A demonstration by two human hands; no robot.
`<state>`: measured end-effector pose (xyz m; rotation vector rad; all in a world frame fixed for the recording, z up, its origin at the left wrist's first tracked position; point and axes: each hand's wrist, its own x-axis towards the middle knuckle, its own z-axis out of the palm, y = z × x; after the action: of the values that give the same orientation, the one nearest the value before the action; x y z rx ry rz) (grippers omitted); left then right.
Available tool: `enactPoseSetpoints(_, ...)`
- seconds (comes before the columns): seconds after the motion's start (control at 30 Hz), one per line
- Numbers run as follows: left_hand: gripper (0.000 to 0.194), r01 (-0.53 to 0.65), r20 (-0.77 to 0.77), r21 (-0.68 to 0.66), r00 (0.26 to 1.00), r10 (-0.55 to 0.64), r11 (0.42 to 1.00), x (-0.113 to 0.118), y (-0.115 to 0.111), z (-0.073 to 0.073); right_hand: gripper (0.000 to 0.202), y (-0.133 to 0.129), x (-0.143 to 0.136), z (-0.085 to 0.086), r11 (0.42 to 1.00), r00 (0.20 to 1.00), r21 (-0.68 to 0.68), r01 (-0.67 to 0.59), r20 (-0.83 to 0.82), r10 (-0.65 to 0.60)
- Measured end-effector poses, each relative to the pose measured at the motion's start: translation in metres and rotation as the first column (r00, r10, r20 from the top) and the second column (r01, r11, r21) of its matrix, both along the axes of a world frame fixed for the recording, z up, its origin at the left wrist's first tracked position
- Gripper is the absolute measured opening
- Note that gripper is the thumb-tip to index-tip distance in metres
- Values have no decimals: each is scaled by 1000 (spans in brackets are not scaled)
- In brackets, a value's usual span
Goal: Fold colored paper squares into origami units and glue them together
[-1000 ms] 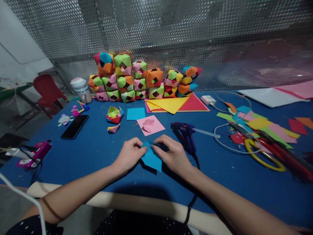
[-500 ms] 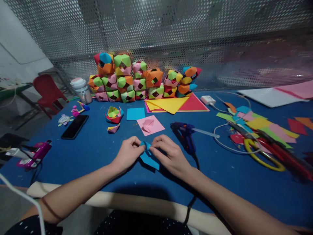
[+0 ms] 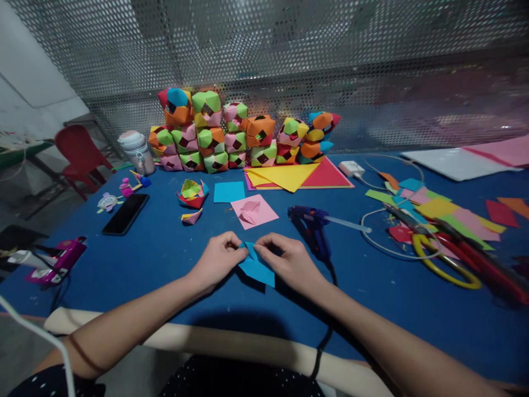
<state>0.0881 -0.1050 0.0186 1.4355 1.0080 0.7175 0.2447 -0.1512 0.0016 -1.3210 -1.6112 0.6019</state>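
A partly folded blue sheet of paper [image 3: 258, 269] is held just above the table between both hands. My left hand [image 3: 221, 258] pinches its upper left edge between thumb and fingers. On the other side, my right hand [image 3: 289, 259] grips the upper right part, with thumb and forefinger close together at a fold. Beyond the hands lies a pink square [image 3: 264, 212] with a small folded pink piece [image 3: 250, 212] on it. A flat blue square [image 3: 229, 192] is behind that. The blue glue gun [image 3: 314, 223] rests right of my right hand.
Stacked colourful paper balls [image 3: 210, 138] line the back by a perforated metal panel. A phone [image 3: 126, 214] and a purple power strip [image 3: 58, 264] are at left. Yellow-handled scissors [image 3: 448, 267], paper scraps [image 3: 446, 209] and a white cable [image 3: 372, 242] occupy the right.
The lower part of the blue paper has shifted slightly right and shows more of its face. My right hand's fingers have drawn in closer around the fold.
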Motion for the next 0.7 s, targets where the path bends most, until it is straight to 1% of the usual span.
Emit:
enactPoseSetpoints(0.17, 15, 57, 52, -90, 997, -53, 994, 0, 1, 3, 15, 0, -1, 2, 999, 999, -37, 16, -42, -18)
enactPoseSetpoints(0.3, 17, 82, 59, -126, 995, -75, 989, -1, 1, 4, 16, 0, -2, 3, 999, 998, -34, 30, -63, -32)
enactPoseSetpoints(0.53, 21, 104, 57, -87, 993, -99, 991, -2, 2, 0, 14, 0, -2, 0, 997, 996, 11, 77, -40, -77)
enactPoseSetpoints(0.7, 21, 20, 23, 18, 1000, -20, 1000, -2, 3, 0, 15, -1, -3, 4, 998, 997, 33, 57, -46, -55)
